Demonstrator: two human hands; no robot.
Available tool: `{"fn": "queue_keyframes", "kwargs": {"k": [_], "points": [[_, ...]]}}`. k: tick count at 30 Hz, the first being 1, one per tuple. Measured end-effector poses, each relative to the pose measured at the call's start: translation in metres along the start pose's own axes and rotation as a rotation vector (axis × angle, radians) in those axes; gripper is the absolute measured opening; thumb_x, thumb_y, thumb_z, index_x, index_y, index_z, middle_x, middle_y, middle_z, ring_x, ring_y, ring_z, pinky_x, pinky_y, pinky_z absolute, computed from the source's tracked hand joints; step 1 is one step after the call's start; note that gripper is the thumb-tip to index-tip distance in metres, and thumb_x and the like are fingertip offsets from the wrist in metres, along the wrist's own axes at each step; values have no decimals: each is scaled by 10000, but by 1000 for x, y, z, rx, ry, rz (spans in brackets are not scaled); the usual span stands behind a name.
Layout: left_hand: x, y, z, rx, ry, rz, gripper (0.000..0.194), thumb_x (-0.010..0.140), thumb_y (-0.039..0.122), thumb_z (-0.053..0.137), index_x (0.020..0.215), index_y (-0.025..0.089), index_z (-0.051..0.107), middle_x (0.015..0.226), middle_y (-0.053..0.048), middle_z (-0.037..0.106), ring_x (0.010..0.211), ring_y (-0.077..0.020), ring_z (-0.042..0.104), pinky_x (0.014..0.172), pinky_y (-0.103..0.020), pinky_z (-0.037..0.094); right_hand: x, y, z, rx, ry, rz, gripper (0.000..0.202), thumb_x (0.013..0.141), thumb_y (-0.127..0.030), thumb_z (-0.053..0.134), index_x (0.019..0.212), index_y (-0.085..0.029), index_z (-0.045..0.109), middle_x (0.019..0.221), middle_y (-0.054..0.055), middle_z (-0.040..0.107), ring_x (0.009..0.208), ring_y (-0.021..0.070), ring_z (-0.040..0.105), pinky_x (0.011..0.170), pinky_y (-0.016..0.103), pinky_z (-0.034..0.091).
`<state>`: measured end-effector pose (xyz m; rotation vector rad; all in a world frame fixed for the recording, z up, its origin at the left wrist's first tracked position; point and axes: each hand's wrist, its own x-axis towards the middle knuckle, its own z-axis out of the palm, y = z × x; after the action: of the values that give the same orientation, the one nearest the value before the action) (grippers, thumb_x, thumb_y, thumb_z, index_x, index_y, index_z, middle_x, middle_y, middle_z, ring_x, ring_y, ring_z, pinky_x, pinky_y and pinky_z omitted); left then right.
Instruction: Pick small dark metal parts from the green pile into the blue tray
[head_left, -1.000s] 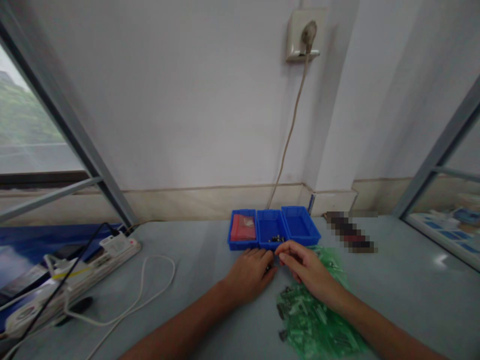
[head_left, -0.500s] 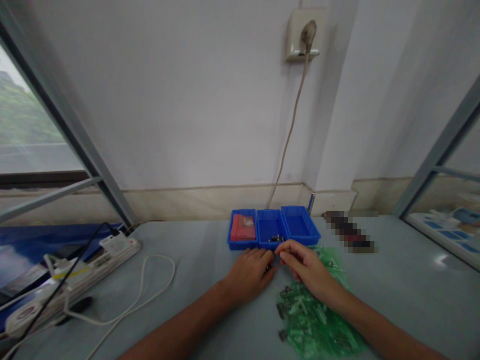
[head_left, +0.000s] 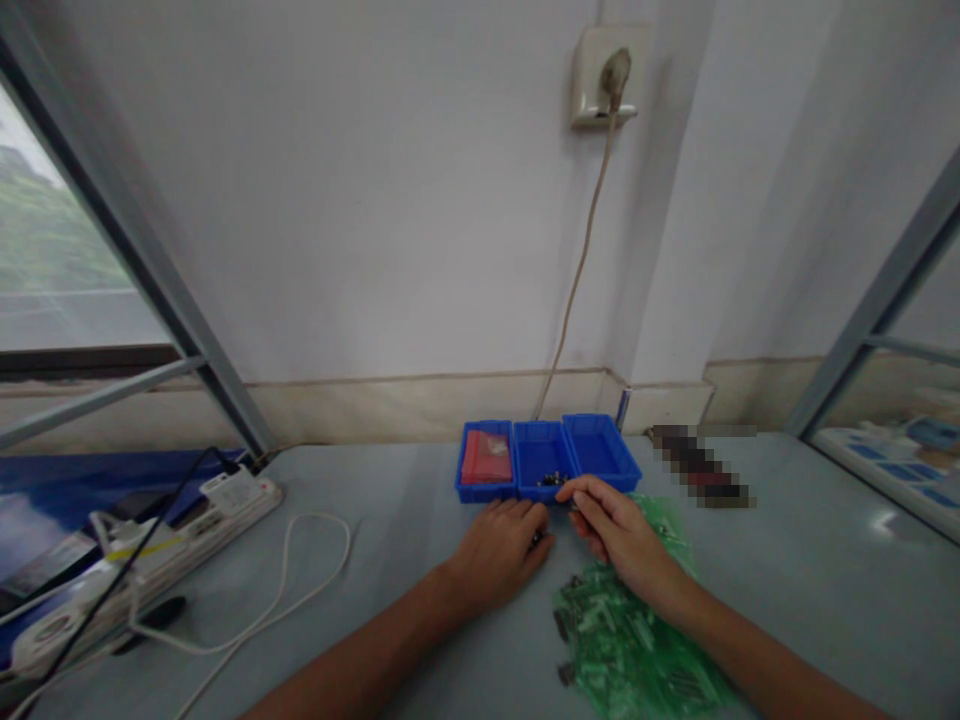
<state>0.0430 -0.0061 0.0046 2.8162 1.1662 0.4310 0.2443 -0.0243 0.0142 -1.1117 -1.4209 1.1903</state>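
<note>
My left hand [head_left: 499,548] rests on the table just in front of the blue bins, fingers curled over small shiny metal pieces [head_left: 535,540] that peep out beside the thumb. My right hand [head_left: 619,525] is closed in a pinch to its right, above the edge of a green plastic bag [head_left: 637,650]. A small bit shows at its fingertips, too small to name. Similar metal pieces [head_left: 553,479] lie in the middle blue bin [head_left: 541,448]. Several small see-through packets lie on the green bag, with dark metal parts at its left edge.
The left blue bin [head_left: 486,492] holds red plastic bags [head_left: 486,458]; another blue bin [head_left: 600,450] adjoins on the right. A power strip [head_left: 157,565] and a looped white cable [head_left: 281,602] lie at the left. A blurred-out object [head_left: 705,468] is at the back right.
My right hand has shifted slightly to the right, away from the left hand, with its fingertips pinched. The left hand stays in place.
</note>
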Motion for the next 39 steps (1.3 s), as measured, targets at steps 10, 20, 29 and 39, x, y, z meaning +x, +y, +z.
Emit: {"fn": "queue_keyframes", "kwargs": {"k": [10, 20, 29, 39], "points": [[-1, -1, 1, -12, 4, 4, 115, 1028, 301, 557, 1095, 208, 566, 1060, -47, 670, 990, -247, 621, 866, -360, 463, 2, 2, -1, -3, -3, -57, 354, 953, -562, 567, 1028, -227, 653, 742, -17, 592, 460, 99, 414, 413, 220, 290], [-1, -2, 2, -3, 13, 8, 116, 1026, 303, 561, 1091, 208, 553, 1060, -51, 671, 979, -253, 624, 857, -359, 464, 1, 1, -2, -57, 10, -83, 331, 894, -541, 660, 1007, -230, 668, 781, -6, 613, 504, 115, 431, 438, 238, 301], [-1, -1, 0, -12, 1, 8, 105, 1031, 296, 544, 1088, 208, 552, 1071, -57, 670, 998, -254, 625, 872, -363, 462, 1, 0, -1, -45, 7, -81, 318, 899, -527, 659, 1002, -227, 672, 784, -7, 616, 508, 113, 426, 445, 237, 292], [-1, -1, 0, -16, 4, 0, 108, 1033, 310, 542, 1075, 211, 554, 1056, -53, 677, 977, -246, 632, 862, -359, 466, 1, 0, -1, -44, 8, -67, 307, 893, -520, 661, 1001, -232, 673, 783, -4, 620, 509, 116, 429, 443, 235, 304]]}}
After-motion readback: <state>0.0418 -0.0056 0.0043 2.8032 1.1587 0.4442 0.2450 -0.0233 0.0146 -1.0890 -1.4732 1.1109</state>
